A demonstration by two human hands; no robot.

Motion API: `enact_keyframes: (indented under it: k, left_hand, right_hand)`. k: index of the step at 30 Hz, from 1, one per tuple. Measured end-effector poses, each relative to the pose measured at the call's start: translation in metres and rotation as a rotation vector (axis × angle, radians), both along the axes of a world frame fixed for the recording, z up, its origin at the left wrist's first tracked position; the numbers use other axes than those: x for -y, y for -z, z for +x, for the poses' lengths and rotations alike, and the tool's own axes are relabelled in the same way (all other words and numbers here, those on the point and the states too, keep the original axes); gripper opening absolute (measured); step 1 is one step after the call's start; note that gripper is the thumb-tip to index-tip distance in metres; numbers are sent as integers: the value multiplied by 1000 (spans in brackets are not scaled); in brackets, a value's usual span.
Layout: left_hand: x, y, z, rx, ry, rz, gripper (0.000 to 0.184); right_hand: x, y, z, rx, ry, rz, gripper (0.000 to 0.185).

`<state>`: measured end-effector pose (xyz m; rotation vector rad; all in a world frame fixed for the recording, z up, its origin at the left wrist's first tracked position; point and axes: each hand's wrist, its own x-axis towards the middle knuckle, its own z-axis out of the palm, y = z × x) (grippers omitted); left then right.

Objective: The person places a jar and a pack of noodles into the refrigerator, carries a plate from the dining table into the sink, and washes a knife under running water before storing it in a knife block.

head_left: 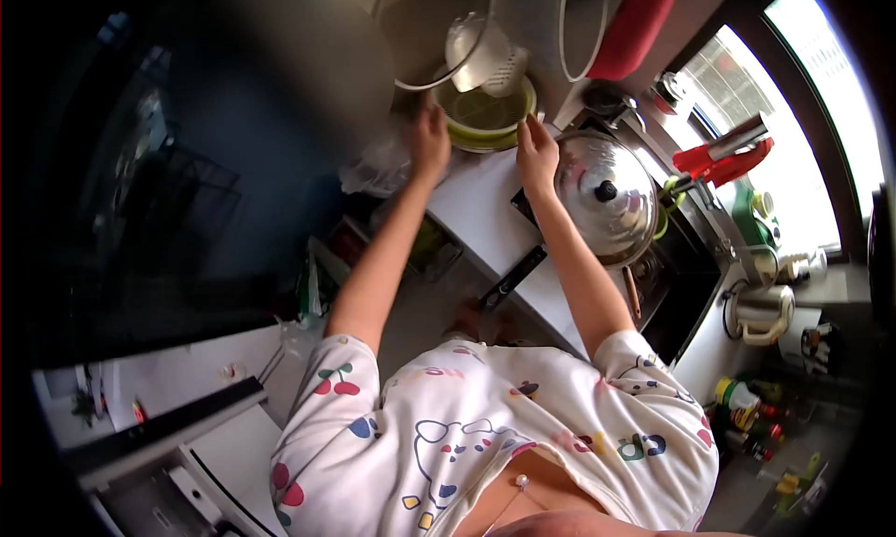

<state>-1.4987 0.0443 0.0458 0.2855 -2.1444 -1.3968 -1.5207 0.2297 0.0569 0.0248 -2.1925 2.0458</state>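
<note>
A round green-rimmed colander [480,126] with a mesh-like inside stands at the far end of the white counter, with a pale rim showing beneath it. My left hand [429,143] is closed on its left edge. On the opposite edge my right hand [538,154] grips the rim with the fingertips. Above the colander hang a pale ladle [474,54] and a perforated scoop [507,70], which cover part of its far side. What lies inside the colander, if anything, is hard to make out.
A wok with a shiny domed lid [597,222] sits on the stove beside my right forearm. Its black handle [513,278] juts over the counter edge. Clear plastic bags [378,164] lie left of the colander. An electric kettle [761,313] stands at the right.
</note>
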Motion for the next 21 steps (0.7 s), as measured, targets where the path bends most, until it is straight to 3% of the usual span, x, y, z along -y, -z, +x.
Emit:
enact_keyframes:
  k: [2, 6, 15, 19, 21]
  left_hand:
    - [-36, -5, 52, -125, 88, 334, 49]
    - [-73, -26, 159, -26, 1, 397, 50]
    - [-88, -32, 349, -17, -697, 328, 51]
    - [-87, -63, 434, -268, -938, 336, 54]
    - [-86, -76, 478, -404, -1035, 294, 57]
  right_hand:
    - [18, 1, 35, 11, -152, -212, 41]
    - [51, -5, 105, 249, -478, -350, 39]
    - [94, -21, 299, 651, -1130, -456, 41]
    - [108, -53, 396, 519, -1477, -410, 44]
    - [113, -72, 438, 145, -1675, -172, 46]
